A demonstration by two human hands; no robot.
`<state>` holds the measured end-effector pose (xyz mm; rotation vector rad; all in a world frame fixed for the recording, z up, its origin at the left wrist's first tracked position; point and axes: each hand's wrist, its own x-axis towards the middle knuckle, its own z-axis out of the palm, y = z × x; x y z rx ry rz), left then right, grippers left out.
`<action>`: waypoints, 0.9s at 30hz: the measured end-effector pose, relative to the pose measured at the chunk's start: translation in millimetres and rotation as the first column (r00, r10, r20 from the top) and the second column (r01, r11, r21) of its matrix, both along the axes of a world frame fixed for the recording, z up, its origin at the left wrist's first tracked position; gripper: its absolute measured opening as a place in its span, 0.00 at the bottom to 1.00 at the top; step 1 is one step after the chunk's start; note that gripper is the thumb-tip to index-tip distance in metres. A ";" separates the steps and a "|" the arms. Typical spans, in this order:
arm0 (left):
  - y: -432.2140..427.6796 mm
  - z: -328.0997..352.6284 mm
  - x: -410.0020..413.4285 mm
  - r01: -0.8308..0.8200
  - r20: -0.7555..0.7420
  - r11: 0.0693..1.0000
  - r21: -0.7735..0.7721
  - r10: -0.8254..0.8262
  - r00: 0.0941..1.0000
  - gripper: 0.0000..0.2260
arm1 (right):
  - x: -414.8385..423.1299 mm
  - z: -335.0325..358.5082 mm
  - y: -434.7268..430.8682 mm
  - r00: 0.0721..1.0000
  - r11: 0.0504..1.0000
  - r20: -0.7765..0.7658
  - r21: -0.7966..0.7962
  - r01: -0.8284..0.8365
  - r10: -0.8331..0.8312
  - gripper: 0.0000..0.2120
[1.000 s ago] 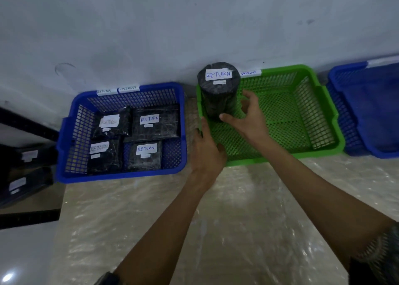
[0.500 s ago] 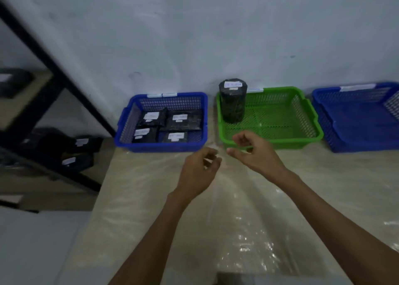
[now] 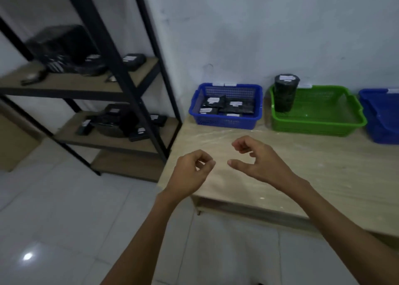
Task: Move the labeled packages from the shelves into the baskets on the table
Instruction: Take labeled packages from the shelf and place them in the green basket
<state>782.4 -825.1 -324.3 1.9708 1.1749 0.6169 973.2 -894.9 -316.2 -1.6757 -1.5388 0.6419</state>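
Both hands empty, held over the near-left corner of the counter [image 3: 323,172]. Left hand [image 3: 190,172] with fingers [image 3: 205,161] loosely curled, nothing between them; right hand [image 3: 259,161] half open, thumb out, index hooked, nothing held.

Done so far, judging by layout: four flat black labeled packages [image 3: 226,107] lying in the left blue basket [image 3: 224,120]; one black cylindrical package [image 3: 286,94] standing upright in the left rear corner of the green basket [image 3: 323,125], label on top. Second blue basket [image 3: 382,131] at far right, cut by the frame edge; contents not discernible.

Remaining packages on the black-framed shelves [image 3: 121,90], to the left of the hands and well apart from them, beyond the counter edge. Middle shelf holds a cluster of dark packages [image 3: 121,125] with white labels, most lying flat, long axes mixed; upper shelf holds a flat package [image 3: 133,61] plus blurred dark items.

Key relation: shelf stock lies left and forward of the fingers, so left hand is the nearer one. Next move probably a leftward reach, likely needing a step toward the shelves
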 end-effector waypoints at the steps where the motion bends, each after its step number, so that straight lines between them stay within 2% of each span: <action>1: -2.8 4.7 -20.9 -0.012 -0.001 1.000 0.008 0.012 1.000 0.04 | -19.3 2.4 -1.6 1.000 1.000 0.004 0.010 -0.002 0.002 0.17; 9: -15.6 28.9 -224.7 -0.011 0.040 0.997 0.078 0.008 0.999 0.03 | -203.5 17.5 -2.2 0.998 0.989 0.051 0.144 -0.031 0.024 0.19; 14: 1.4 64.0 -331.7 -0.081 0.046 0.987 0.140 0.075 0.996 0.04 | -302.1 45.0 15.8 0.989 0.990 0.126 0.110 -0.088 0.074 0.21; 22: 90.2 105.4 -424.0 -0.102 0.057 0.972 0.214 0.092 0.994 0.02 | -387.9 76.0 100.9 0.948 0.980 0.288 0.098 -0.171 0.137 0.24; 27: 161.9 99.4 -466.7 -0.119 0.018 0.969 0.218 0.118 0.993 0.02 | -422.4 68.2 180.5 0.940 0.974 0.281 0.062 -0.219 0.194 0.24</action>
